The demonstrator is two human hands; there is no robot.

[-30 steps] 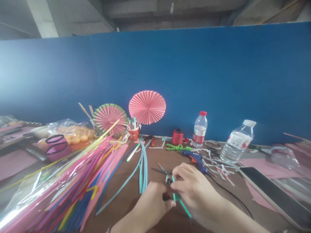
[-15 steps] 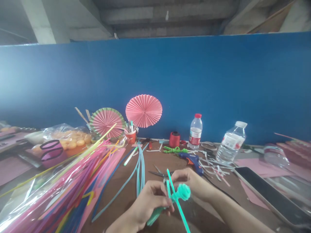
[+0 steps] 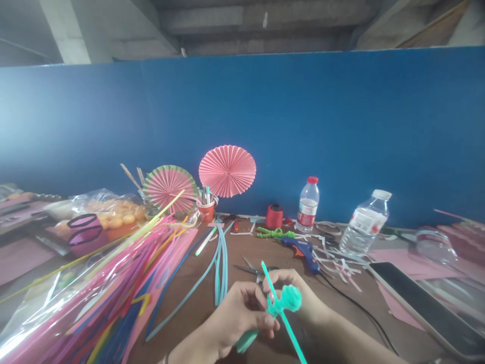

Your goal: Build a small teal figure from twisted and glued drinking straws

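Low in the centre, a turquoise pipe-cleaner piece (image 3: 291, 298) has a rounded, coiled head, with a long straight stem crossing it diagonally. My left hand (image 3: 242, 316) is closed on this piece just left of the head, and a thick turquoise end sticks out below its fingers. Behind the piece, my right hand (image 3: 291, 288) has its fingers bent against it near the crossing; its fingertips are partly hidden by the turquoise stem. Scissors (image 3: 259, 273) lie on the brown table (image 3: 185, 293) just beyond both hands.
Colourful pipe cleaners in plastic (image 3: 109, 283) cover the left side. Pale blue strips (image 3: 222, 258) lie nearer the middle. Beyond are a blue glue gun (image 3: 310, 258), paper scraps, a red spool (image 3: 274, 217) and two bottles (image 3: 307, 207). A phone (image 3: 420, 303) lies right.
Both hands and the turquoise piece have shifted slightly right in view. The right fingers have moved closer in behind the crossing, and the camera view has shifted a little.
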